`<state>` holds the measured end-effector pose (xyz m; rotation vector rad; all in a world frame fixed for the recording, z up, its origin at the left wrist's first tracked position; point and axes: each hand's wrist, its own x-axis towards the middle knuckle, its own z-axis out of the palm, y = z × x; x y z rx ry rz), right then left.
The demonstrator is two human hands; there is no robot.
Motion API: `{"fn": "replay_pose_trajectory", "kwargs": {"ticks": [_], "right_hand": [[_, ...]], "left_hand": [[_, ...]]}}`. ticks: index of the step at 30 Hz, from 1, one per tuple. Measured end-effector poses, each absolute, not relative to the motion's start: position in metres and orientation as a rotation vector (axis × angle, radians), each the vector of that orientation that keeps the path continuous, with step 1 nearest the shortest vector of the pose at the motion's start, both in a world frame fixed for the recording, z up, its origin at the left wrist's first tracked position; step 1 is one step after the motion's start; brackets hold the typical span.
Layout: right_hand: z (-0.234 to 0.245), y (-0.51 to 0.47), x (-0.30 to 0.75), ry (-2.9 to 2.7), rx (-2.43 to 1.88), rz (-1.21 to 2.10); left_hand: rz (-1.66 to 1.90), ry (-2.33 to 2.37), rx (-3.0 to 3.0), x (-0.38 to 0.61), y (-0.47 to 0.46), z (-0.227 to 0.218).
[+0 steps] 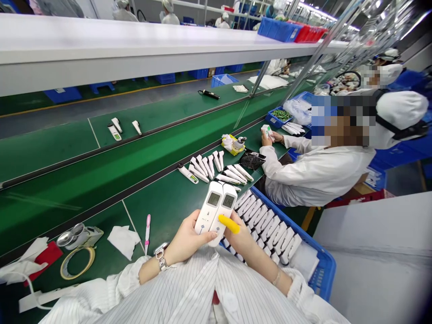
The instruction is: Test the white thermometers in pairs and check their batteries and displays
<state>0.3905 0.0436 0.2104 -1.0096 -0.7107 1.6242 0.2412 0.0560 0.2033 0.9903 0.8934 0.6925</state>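
Note:
Two white handheld thermometers with small grey screens are held side by side, screens facing up. My left hand [185,236] is closed round the lower end of the left thermometer [208,208], its thumb reaching across the bottom. My right hand [242,236] grips the right thermometer [223,211]; a yellow finger cot [229,223] covers one of its digits, which lies on the front. Just beyond them, a row of similar white thermometers [205,166] lies on the green bench. More sit packed in rows [266,220] in a blue crate [324,265] by my right forearm.
On the left lie a tape roll [77,263], a white cloth [123,241] and a pink-and-white pen-like tool [147,229]. A small black fan [252,159] and a yellow tray [232,146] stand ahead. A co-worker [310,166] sits at right, holding a white device. A white shelf [135,42] crosses above.

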Motion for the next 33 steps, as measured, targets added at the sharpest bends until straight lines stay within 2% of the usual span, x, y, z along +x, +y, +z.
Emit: {"fn": "replay_pose_trajectory", "kwargs": {"ticks": [10, 15, 20, 25, 29, 33], "right_hand": [[0.207, 0.051, 0.389, -0.733, -1.008, 1.629], [0.199, 0.058, 0.388, -0.953, -1.042, 1.72], [0.153, 0.076, 0.373, -1.174, -1.171, 1.856], [0.092, 0.091, 0.322, -1.664, -1.13, 1.922], [0.065, 0.101, 0.259, -1.931, -1.057, 1.892], [0.057, 0.109, 0.191, -2.241, -0.984, 1.695]], "left_hand": [[0.696, 0.963, 1.04, 0.238, 0.059, 0.205], [0.789, 1.038, 0.886, 0.223, 0.052, 0.199], [1.038, 1.48, 0.603, 0.173, 0.021, 0.185], [1.36, 1.896, 0.133, 0.119, -0.061, 0.179], [1.531, 1.994, -0.25, 0.098, -0.124, 0.177], [1.616, 1.918, -0.412, 0.082, -0.148, 0.177]]}}
